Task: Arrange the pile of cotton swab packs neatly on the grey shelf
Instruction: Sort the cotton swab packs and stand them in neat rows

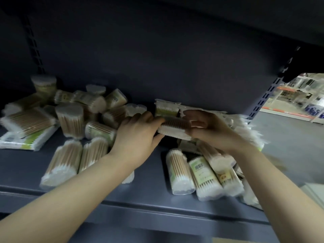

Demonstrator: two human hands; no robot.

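Many clear packs of wooden-stick cotton swabs lie scattered on the grey shelf (143, 188). One flat swab pack (175, 126) is held between both hands at the shelf's middle, just in front of a few flat packs (166, 109) standing against the back panel. My left hand (138, 134) grips its left end; my right hand (208, 128) grips its right end. A jumbled pile (75, 118) sits to the left, some packs upright. Three round packs (201, 178) lie side by side under my right forearm.
A dark shelf board hangs close overhead (175, 18). Slotted uprights stand at the back left (34, 44) and at the right (263, 100). Past the right upright, a lit store aisle (298, 99) shows. More flat packs (245, 130) pile at the shelf's right end.
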